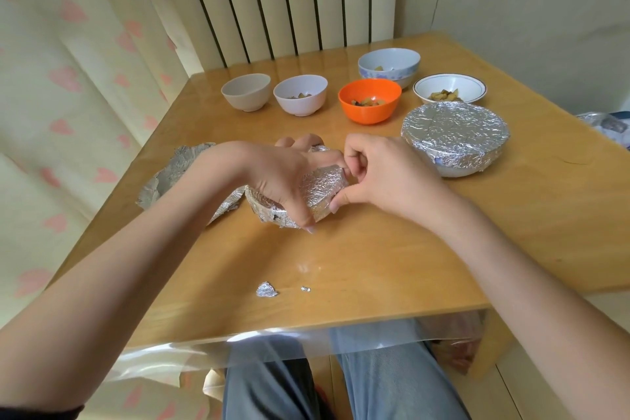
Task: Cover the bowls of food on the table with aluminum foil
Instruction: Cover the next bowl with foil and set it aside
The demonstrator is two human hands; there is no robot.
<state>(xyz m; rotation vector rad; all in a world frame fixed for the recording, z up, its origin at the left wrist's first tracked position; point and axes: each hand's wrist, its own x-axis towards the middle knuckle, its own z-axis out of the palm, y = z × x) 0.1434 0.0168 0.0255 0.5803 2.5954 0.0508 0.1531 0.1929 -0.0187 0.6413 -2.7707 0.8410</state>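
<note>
A small foil-wrapped bowl (322,193) sits mid-table between my hands. My left hand (283,174) lies over its top, fingers curled round its rim. My right hand (378,170) pinches the foil at the bowl's right edge between thumb and fingers. A larger foil-covered bowl (455,141) stands to the right. Uncovered at the back: a beige bowl (246,92), a white bowl (300,94), an orange bowl (370,100), a blue-patterned bowl (388,66) and a white rimmed bowl (450,89), most holding bits of food.
A loose crumpled foil sheet (177,170) lies at the table's left edge, partly under my left forearm. Two small foil scraps (267,289) lie near the front edge. The wooden table (375,266) has a clear plastic cover. A radiator and curtain stand behind.
</note>
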